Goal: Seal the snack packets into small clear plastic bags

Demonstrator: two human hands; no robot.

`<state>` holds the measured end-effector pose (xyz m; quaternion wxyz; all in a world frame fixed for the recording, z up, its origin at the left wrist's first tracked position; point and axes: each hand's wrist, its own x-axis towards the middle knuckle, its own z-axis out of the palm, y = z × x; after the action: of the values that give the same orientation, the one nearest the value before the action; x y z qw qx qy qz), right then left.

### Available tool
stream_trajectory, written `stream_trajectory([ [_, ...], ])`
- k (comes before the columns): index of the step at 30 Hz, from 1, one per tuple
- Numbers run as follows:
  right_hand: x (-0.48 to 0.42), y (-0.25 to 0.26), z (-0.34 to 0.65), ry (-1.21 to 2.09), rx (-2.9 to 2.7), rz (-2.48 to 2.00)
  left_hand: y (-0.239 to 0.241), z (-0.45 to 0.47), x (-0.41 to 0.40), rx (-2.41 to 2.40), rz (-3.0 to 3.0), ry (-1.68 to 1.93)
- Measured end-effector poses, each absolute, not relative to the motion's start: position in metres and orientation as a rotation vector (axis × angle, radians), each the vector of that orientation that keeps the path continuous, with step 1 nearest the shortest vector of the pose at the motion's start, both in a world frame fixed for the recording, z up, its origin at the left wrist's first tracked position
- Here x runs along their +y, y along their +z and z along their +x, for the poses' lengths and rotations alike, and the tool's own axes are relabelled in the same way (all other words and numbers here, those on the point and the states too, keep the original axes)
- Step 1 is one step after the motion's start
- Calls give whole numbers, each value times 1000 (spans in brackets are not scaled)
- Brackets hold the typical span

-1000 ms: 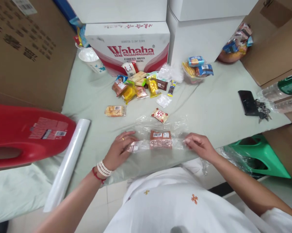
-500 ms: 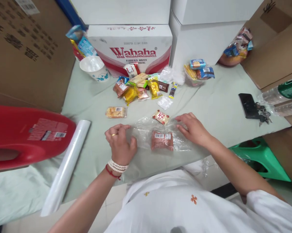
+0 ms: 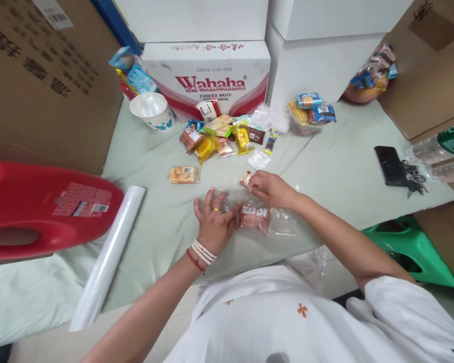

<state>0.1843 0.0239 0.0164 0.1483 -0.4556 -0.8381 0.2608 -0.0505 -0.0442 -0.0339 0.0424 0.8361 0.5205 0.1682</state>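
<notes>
My left hand [image 3: 216, 222] lies with its fingers spread on a sheet of clear plastic film [image 3: 283, 222]; its thumb reaches the left edge of a reddish-brown snack packet [image 3: 252, 218] resting on the film. Just behind that packet, my right hand [image 3: 272, 189] has its bent fingers on a small cream-and-red snack packet [image 3: 245, 178], covering its right part. To the left, a clear-wrapped pastry [image 3: 183, 175] with a white label sits on the cloth.
Several wrapped snacks [image 3: 206, 147] are heaped before a Wahaha carton [image 3: 207, 75]. A paper cup [image 3: 153, 112] and a filled snack tub [image 3: 306, 121] flank them. At left lie a film roll [image 3: 108, 257] and red jug [image 3: 53, 212]; at right, a phone [image 3: 390, 165] and keys [image 3: 414, 181].
My right hand has moved left onto the cream-and-red packet. My left hand has slid right across the film to the reddish-brown packet, its fingers spreading. The view has shifted slightly.
</notes>
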Motion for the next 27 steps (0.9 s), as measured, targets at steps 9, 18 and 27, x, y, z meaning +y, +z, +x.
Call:
stream_trajectory([
  [9,-63,32,147,417,-3019,-1237,-42,-57,-35,1734,2008,834],
  [18,-76,14,144,570,-2903,-1302,14,-58,-45,1251,1385,731],
  [27,-114,23,209,829,-2537,-1081,-2,-32,-72,1033,2255,515],
])
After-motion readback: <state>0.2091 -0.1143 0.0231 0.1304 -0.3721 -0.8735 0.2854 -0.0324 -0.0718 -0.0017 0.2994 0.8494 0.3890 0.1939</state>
